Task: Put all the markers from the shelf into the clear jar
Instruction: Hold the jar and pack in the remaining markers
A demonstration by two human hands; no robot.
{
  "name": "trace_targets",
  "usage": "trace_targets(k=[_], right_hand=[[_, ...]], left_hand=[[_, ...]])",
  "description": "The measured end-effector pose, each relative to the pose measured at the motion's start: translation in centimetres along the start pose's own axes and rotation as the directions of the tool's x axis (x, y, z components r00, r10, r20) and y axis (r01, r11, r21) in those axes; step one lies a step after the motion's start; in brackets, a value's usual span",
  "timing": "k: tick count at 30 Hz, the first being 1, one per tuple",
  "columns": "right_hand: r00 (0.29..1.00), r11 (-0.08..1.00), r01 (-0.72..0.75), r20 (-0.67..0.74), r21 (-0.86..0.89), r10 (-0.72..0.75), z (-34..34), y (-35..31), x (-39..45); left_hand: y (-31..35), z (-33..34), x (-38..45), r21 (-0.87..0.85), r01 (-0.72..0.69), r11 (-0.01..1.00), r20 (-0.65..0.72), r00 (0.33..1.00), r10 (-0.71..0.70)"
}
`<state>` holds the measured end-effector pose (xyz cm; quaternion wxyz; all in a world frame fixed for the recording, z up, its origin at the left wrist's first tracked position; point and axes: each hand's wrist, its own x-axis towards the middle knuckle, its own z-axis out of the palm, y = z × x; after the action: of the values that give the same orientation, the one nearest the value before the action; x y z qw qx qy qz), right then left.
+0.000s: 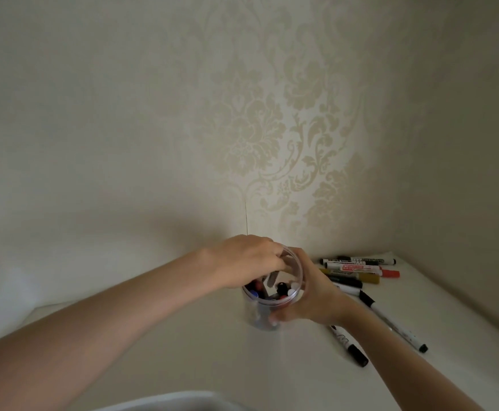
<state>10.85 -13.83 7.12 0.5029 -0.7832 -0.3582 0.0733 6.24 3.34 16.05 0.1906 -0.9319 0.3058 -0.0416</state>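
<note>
While the right hand [307, 295] grips the clear jar [267, 304] near the shelf's [183, 351] back edge, the left hand [248, 262] pinches a marker [273, 277] at the rim; crowded markers inside could block it, tipping the jar.

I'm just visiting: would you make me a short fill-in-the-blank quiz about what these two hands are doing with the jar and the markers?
1. The right hand grips the side of the clear ____.
2. The left hand reaches into the jar from ____.
3. The loose markers on the shelf lie to the ____ of the jar.

Missing words: jar; above; right
</note>
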Motion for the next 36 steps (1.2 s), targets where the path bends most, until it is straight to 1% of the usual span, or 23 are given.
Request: trace_targets(k=[2,3,4,7,9,11,13,16,18,19,20,22,24,25,26,27,30,32,33,36], right_hand=[[1.000,1.000,0.007,0.000,-0.005,-0.007,0.2,0.0,0.1],[1.000,1.000,0.010,-0.001,-0.010,-0.010,0.2,0.0,0.2],[1.000,1.000,0.014,-0.002,-0.014,-0.014,0.3,0.0,0.2],[1.000,1.000,0.019,-0.003,-0.023,-0.019,0.4,0.1,0.2],[1.000,1.000,0.021,-0.021,-0.022,-0.021,0.3,0.2,0.1],[0.998,1.000,0.024,-0.053,-0.013,-0.025,0.0,0.3,0.0],[0.998,1.000,0.028,-0.057,-0.014,-0.029,-0.3,0.3,-0.2],[0.999,0.997,0.043,-0.022,-0.063,-0.044,-0.3,0.2,-0.4],[0.998,0.993,0.066,-0.005,-0.095,-0.067,0.0,0.1,-0.6],[0.997,0.992,0.075,-0.005,-0.104,-0.076,0.1,0.0,-0.6],[0.996,0.990,0.083,-0.008,-0.111,-0.084,0.1,-0.1,-0.6],[0.995,0.988,0.096,-0.004,-0.119,-0.097,0.2,-0.2,-0.6],[0.994,0.985,0.108,0.003,-0.137,-0.108,0.2,-0.3,-0.7],[0.994,0.984,0.109,0.006,-0.144,-0.109,0.2,-0.3,-0.7],[0.994,0.983,0.108,0.009,-0.151,-0.108,0.2,-0.3,-0.8],[0.994,0.981,0.108,0.011,-0.161,-0.108,0.3,-0.4,-0.8],[0.992,0.978,0.121,-0.011,-0.167,-0.125,0.3,-0.3,-1.0],[0.991,0.978,0.126,-0.026,-0.167,-0.132,0.3,-0.4,-1.0],[0.991,0.978,0.127,-0.019,-0.168,-0.132,0.4,-0.5,-0.9],[0.992,0.981,0.123,0.002,-0.150,-0.124,0.5,-0.5,-0.9]], left_hand=[[0.5,-0.2,0.3,0.031,0.119,0.992,0.068,0.990,-0.121],[0.9,-0.4,0.4,0.054,0.157,0.986,0.089,0.983,-0.161],[1.2,-0.5,0.3,0.100,0.160,0.982,0.087,0.982,-0.169],[1.8,-0.8,-0.4,0.290,0.082,0.953,0.088,0.990,-0.112],[1.5,-1.3,-0.9,0.347,0.030,0.937,0.053,0.997,-0.051],[0.7,-1.8,-1.2,0.374,0.009,0.928,0.054,0.998,-0.031],[0.3,-2.2,-1.7,0.275,0.054,0.960,0.080,0.994,-0.079],[0.2,-2.0,-2.7,0.046,0.123,0.991,0.116,0.985,-0.128],[0.1,-2.0,-3.4,-0.118,0.161,0.980,0.099,0.984,-0.149],[0.0,-2.1,-3.6,-0.162,0.172,0.972,0.071,0.984,-0.162],[0.0,-2.2,-3.7,-0.163,0.175,0.971,0.032,0.984,-0.173],[0.4,-2.3,-3.4,-0.045,0.178,0.983,0.004,0.984,-0.178],[1.3,-1.9,-3.1,0.110,0.209,0.972,0.104,0.970,-0.220],[1.7,-1.8,-3.0,0.149,0.225,0.963,0.165,0.954,-0.249],[1.8,-1.6,-2.9,0.139,0.238,0.961,0.207,0.942,-0.263],[1.7,-1.4,-3.0,0.089,0.246,0.965,0.230,0.938,-0.261],[0.9,-1.9,-3.4,-0.167,0.271,0.948,0.266,0.938,-0.222],[0.9,-2.2,-3.6,-0.250,0.285,0.925,0.269,0.938,-0.216],[1.1,-2.0,-3.5,-0.241,0.292,0.925,0.253,0.939,-0.231],[2.0,-1.3,-3.3,-0.119,0.323,0.939,0.146,0.941,-0.305]])
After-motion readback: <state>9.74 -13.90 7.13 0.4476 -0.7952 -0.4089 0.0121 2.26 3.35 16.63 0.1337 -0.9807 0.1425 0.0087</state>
